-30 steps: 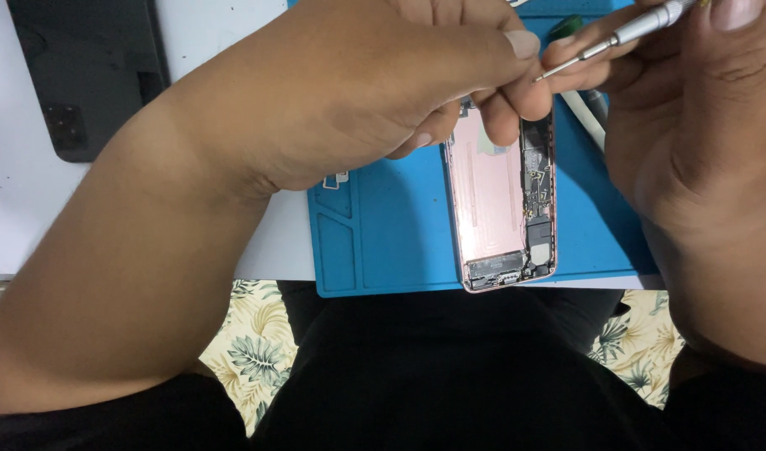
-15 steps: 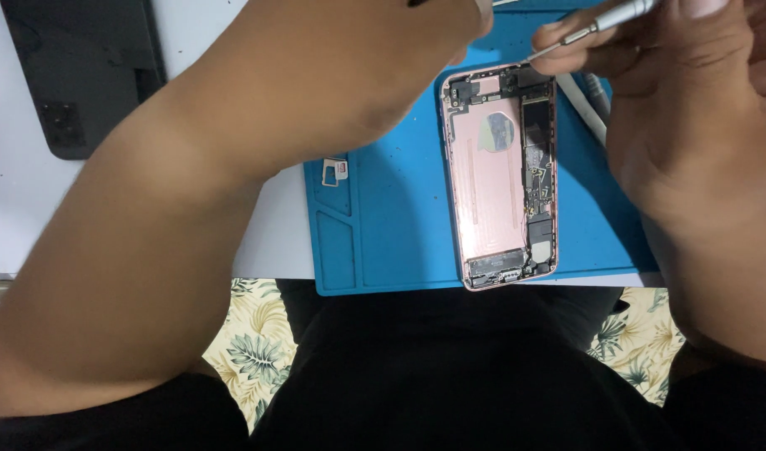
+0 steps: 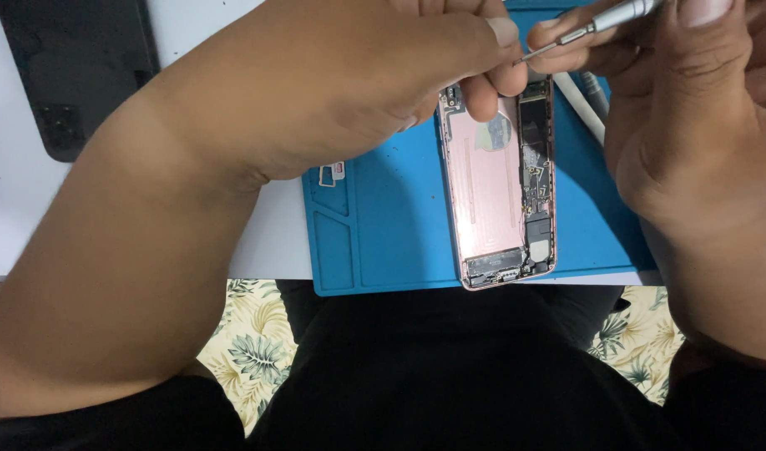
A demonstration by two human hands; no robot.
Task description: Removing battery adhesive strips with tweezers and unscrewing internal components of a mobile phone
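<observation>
The opened phone (image 3: pixel 500 184) lies lengthwise away from the person; right hand (image 3: pixel 683 125) pinches the screwdriver (image 3: pixel 600 21) at its far end, left hand (image 3: pixel 383 75) fingertips pressing beside.

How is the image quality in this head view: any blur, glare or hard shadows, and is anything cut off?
Head view: light is soft and even, with no hard shadows and no strong glare. The opened phone on the blue mat is sharp. The left hand fills the near field, slightly soft, hiding the phone's top end. The right hand and its screwdriver are cropped by the upper and right edges.
</observation>
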